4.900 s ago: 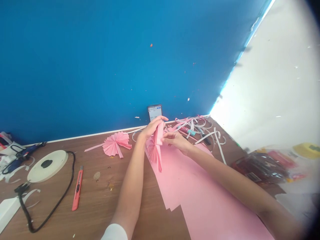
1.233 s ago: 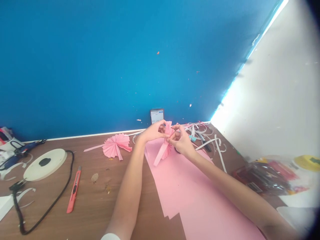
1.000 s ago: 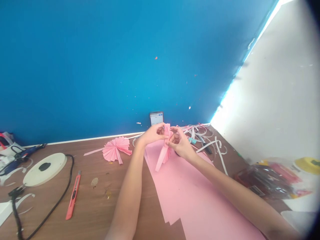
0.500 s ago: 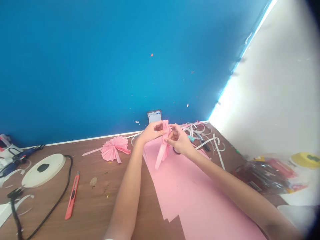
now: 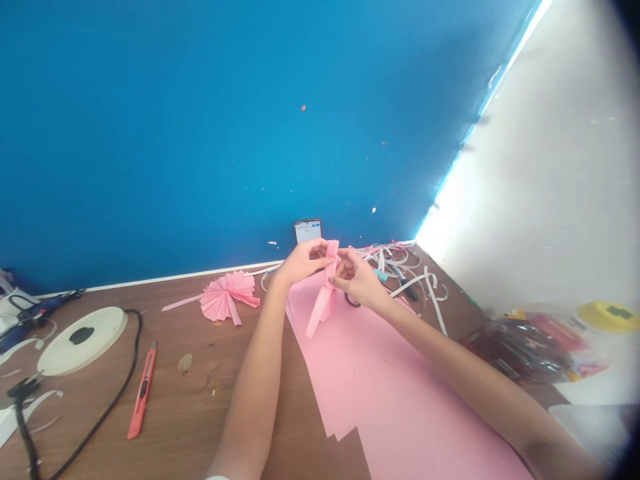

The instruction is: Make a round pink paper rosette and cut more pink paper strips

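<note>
Both hands have drawn together since the earlier frame, and the pleated pink paper strip (image 5: 321, 301), which then spread wider, now hangs gathered and narrow. The fingers (image 5: 321, 255) of the left hand (image 5: 300, 264) and those of the right hand (image 5: 358, 281) are closed in a pinch on its upper end from either side, about equally near. Its long axis runs down and leftward from the fingers, with the free end just above the flat pink paper sheet (image 5: 385, 380) on the brown wooden tabletop (image 5: 200, 393). A finished pink paper fan (image 5: 226, 300) lies to the left and an orange utility knife (image 5: 141, 390) farther out.
</note>
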`<state>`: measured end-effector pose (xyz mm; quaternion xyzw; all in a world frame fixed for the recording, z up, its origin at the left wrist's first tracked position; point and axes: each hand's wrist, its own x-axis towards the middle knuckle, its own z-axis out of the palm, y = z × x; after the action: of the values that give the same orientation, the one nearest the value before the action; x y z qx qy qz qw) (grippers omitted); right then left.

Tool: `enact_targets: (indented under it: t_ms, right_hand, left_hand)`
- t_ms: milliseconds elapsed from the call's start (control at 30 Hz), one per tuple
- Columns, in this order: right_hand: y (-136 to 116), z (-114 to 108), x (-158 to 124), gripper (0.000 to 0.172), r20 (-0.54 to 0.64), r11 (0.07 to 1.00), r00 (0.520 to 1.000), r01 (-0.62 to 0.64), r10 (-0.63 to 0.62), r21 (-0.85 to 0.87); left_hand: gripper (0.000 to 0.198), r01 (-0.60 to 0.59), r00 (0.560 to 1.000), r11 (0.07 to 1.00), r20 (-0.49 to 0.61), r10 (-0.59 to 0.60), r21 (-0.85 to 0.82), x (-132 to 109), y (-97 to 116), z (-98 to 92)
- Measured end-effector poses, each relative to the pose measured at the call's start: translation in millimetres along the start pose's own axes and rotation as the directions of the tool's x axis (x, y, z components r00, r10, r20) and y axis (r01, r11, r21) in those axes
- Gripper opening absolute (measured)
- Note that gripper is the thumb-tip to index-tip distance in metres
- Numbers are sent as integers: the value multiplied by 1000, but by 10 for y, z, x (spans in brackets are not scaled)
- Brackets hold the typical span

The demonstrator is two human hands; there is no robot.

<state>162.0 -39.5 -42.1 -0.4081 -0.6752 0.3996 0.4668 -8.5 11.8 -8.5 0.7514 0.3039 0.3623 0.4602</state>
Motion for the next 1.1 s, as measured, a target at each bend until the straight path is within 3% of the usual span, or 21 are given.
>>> enact_targets:
  t_ms: [200, 367, 600, 833, 1100]
  right_hand:
    - [-62, -25, 1, 46, 18, 999, 1000, 5, -4, -37]
    - [-95, -68, 5, 44, 89, 997, 996, 25, -18, -74]
    - [-77, -80, 9, 50, 121, 993, 993, 28, -14, -115]
    - [-45, -96, 18, 52, 133, 994, 991, 29, -15, -105]
    - [-76, -100, 9, 51, 167, 992, 986, 42, -22, -119]
  left_hand:
    - [30, -32, 999, 999, -16, 33, 38, -1, 35, 8]
    - [29, -2, 999, 999, -38, 0, -39, -5, 19, 9]
    - [34, -9, 991, 1000, -136, 12, 18, 19, -35, 10]
    - [34, -28, 994, 1000, -109, 27, -5, 18, -30, -5]
    - [33, -66, 987, 994, -141, 78, 89, 2, 16, -23]
